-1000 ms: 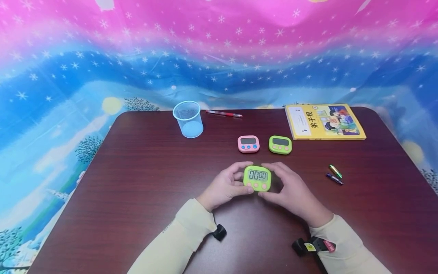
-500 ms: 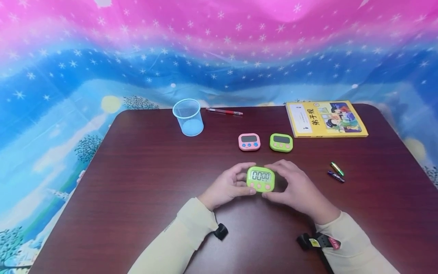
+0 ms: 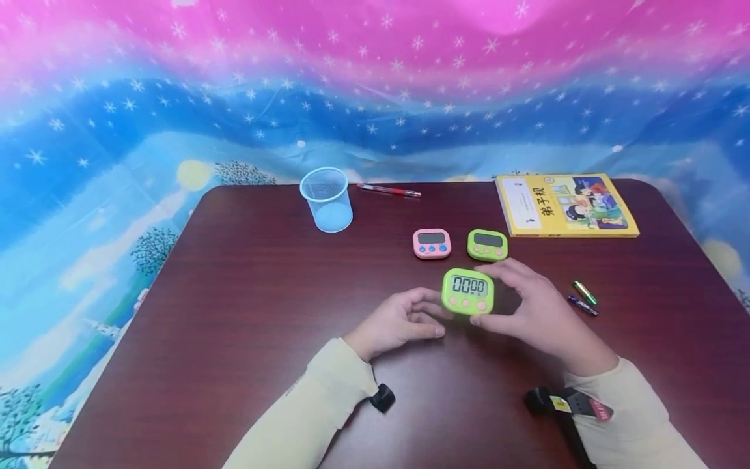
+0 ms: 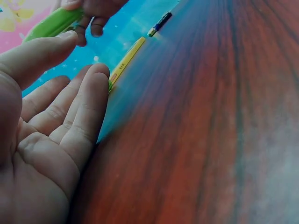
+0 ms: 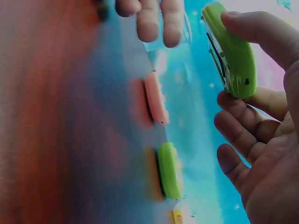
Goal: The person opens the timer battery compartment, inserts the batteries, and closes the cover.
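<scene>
A green digital timer [image 3: 467,292], its screen lit with zeros, is gripped by my right hand [image 3: 541,316] between thumb and fingers at its right side. The right wrist view shows the held timer [image 5: 233,56] edge-on, raised off the table. My left hand [image 3: 404,322] is just left of it, fingers relaxed and slightly bent, with nothing held; in the left wrist view its palm [image 4: 42,163] faces up toward the camera. Beyond the hands lie a pink timer [image 3: 431,244] with blue buttons and a second green timer [image 3: 487,245], both with blank screens.
A blue mesh pen cup [image 3: 328,200] stands at the back, with a red pen [image 3: 389,190] lying beside it. At the back right rests a yellow book [image 3: 567,205]. Two small batteries, one green [image 3: 584,292] and one dark [image 3: 583,305], lie right of my right hand.
The green timer has moved up and to the right in my right hand. My left hand's thumb and fingers have come off it, leaving the right hand holding it alone.
</scene>
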`<state>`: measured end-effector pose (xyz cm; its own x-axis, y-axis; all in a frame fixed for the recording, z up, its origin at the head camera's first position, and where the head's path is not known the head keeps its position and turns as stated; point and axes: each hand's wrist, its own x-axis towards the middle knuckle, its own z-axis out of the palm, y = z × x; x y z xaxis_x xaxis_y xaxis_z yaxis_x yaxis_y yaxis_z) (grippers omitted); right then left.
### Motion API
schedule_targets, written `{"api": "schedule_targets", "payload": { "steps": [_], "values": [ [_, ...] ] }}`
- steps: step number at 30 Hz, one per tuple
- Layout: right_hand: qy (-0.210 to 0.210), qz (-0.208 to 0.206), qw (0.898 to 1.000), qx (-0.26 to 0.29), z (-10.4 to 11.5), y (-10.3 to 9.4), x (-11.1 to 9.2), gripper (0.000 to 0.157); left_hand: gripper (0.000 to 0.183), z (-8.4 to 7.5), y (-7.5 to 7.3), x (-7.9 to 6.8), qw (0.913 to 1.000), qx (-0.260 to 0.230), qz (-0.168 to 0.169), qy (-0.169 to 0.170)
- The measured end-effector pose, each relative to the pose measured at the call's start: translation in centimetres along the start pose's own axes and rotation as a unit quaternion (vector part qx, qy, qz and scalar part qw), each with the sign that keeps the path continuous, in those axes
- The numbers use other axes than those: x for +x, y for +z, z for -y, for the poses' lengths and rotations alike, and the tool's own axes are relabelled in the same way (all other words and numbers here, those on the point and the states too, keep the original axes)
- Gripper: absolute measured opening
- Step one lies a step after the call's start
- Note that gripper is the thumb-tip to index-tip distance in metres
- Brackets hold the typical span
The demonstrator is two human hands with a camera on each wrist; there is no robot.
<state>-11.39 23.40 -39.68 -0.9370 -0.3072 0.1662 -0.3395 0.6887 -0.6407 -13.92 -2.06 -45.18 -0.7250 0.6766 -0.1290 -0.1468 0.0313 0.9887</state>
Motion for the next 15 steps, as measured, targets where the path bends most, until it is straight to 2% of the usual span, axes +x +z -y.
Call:
{"api": "schedule_targets", "payload": {
  "steps": [4,8,11,15],
  "values": [
    [-0.007,-0.010,1.000,-0.013,0.9,-0.5,0.8,0.074,0.046,0.1,0.0,-0.1,0.9999,0.002,0.005,0.012],
    [-0.031,0.001,0.999,-0.022,1.6,-0.6,2.5,0.076,0.045,0.1,-0.3,-0.5,0.9999,0.001,0.002,0.011],
    [-0.042,0.010,0.999,-0.015,1.7,-0.4,3.8,0.073,0.045,0.1,-0.5,-0.5,0.9998,0.013,0.006,0.011],
    [-0.037,0.009,0.999,0.000,1.8,0.3,5.6,0.072,0.045,0.1,-0.5,-0.4,0.9993,0.028,0.016,0.018]
  ]
}}
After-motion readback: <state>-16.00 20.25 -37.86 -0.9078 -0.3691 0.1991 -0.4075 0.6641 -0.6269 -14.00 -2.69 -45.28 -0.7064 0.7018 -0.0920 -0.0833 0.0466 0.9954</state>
